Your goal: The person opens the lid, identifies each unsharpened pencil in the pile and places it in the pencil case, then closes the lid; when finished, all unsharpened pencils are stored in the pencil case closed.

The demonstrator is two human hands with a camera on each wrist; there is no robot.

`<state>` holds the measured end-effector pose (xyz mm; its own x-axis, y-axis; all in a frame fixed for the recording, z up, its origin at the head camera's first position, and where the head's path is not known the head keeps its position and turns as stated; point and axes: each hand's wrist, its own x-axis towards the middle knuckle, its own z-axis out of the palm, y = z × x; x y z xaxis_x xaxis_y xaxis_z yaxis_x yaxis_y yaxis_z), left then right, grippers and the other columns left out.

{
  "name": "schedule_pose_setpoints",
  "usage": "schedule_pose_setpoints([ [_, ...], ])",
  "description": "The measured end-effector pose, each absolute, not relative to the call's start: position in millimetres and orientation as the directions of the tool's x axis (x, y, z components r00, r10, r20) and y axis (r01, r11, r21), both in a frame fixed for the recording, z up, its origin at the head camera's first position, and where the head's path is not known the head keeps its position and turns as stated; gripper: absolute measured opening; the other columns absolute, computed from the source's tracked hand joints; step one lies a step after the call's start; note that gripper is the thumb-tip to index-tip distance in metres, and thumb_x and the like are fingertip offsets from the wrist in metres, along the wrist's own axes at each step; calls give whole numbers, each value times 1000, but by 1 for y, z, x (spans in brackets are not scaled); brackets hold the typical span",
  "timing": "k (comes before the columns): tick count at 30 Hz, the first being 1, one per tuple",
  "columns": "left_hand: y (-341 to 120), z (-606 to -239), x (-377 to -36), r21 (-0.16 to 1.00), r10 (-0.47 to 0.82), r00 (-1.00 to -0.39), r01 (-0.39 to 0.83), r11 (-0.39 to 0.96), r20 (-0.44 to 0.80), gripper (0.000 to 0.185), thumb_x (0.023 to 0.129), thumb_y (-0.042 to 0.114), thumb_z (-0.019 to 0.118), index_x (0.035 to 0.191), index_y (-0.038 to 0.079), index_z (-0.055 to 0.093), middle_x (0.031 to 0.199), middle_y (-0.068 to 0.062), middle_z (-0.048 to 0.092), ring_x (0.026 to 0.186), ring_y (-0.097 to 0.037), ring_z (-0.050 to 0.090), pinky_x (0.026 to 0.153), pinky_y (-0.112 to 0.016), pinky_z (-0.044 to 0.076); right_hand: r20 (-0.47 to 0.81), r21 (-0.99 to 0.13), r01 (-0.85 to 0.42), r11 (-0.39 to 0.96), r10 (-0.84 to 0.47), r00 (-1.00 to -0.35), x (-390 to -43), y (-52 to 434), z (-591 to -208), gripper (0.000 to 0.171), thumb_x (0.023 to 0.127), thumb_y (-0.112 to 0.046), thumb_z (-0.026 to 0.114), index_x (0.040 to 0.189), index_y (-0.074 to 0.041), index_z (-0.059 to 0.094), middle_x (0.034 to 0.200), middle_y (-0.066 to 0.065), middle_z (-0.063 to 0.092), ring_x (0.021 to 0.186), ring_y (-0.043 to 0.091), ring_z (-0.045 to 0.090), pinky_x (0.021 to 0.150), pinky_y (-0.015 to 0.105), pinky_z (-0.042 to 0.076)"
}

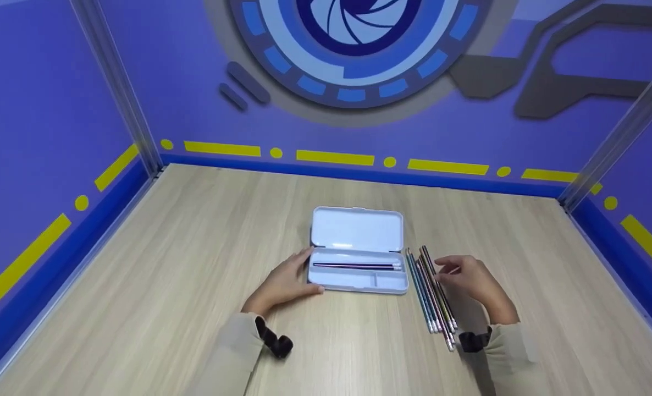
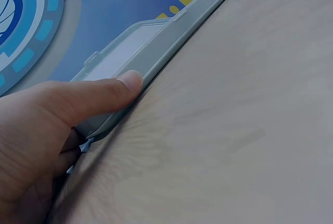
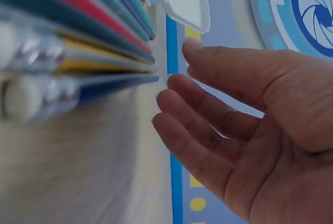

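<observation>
With left hand (image 1: 285, 283) pressing flat on the open pencil case (image 1: 357, 250) and right hand (image 1: 469, 278) loose-fingered beside the pencils (image 1: 431, 291), could scatter them through clumsy pinching.

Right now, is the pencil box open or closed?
Open. The pencil box has its lid flipped back, and a pencil shows inside.

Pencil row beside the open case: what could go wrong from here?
The pencils lie loose and close together, so the open right hand reaching in could roll or scatter them. The left hand only rests against the pencil case, which might slide; its raised lid could tip shut.
</observation>
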<state>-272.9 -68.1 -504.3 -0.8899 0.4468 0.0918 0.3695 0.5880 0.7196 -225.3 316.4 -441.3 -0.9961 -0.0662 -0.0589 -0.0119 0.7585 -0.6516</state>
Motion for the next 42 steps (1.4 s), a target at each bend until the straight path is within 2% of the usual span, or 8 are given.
schedule_pose_setpoints([
  [11,-68,-504,-273,718,449,-889,372,588,93,97,67,52,72,144,15,26,146,-11,29,132,-31,26,107,-46,24,-135,-652,5,759,-109,-985,-220,330,-449,42,78,-19,70,111,5,61,90,11,64,77,18,58,66,32,50],
  [19,-70,-500,-271,735,447,-890,363,573,91,96,68,49,73,144,14,26,145,-14,29,133,-30,25,108,-46,23,-168,-695,54,717,-89,-982,-223,326,-455,36,78,-9,68,111,3,61,83,8,63,69,16,57,60,30,49],
  [42,-69,-502,-272,740,454,-887,361,568,85,96,67,53,72,144,18,26,147,-9,27,134,-30,24,107,-48,22,-196,-713,109,693,-48,-980,-220,327,-454,38,76,-5,67,112,6,59,80,8,61,62,16,55,56,30,48],
])
